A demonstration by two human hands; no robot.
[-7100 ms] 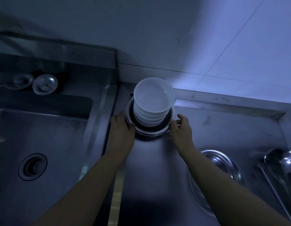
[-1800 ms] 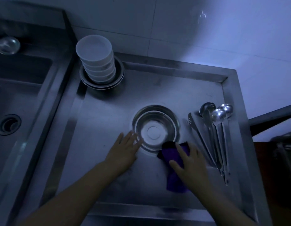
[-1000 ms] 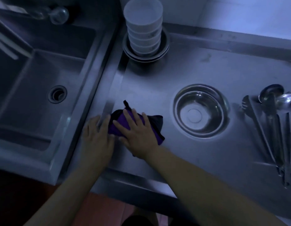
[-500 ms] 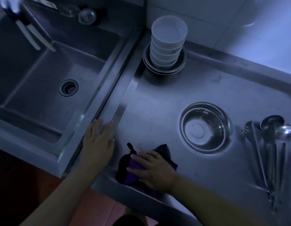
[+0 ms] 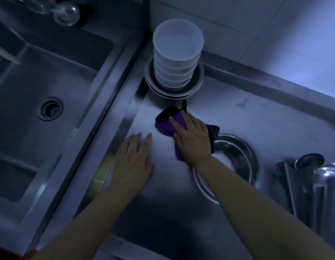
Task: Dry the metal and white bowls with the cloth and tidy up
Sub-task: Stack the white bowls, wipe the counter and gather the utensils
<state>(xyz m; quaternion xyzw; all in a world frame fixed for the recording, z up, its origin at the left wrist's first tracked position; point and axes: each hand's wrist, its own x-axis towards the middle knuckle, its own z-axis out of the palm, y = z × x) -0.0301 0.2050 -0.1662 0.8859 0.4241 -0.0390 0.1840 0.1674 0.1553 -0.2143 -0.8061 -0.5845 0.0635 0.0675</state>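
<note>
Dim steel counter (image 5: 256,113) beside sink (image 5: 41,81), tiled wall behind. Five stacked white bowls (image 5: 177,53) in nested metal bowls (image 5: 197,85); one metal bowl (image 5: 243,156) alone. Right hand (image 5: 193,139), fingers flat, pressing purple cloth (image 5: 166,124); left hand (image 5: 133,156) flat, fingers straight, on counter.

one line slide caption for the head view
Right hand presses purple cloth on steel counter beside stacked white bowls.

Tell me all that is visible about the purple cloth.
The purple cloth is soft fabric with a dark edge and a small dark loop at its far end. It lies bunched flat on the steel counter, just before the stacked bowls. The right hand presses on it with straight fingers, covering its middle.
</note>
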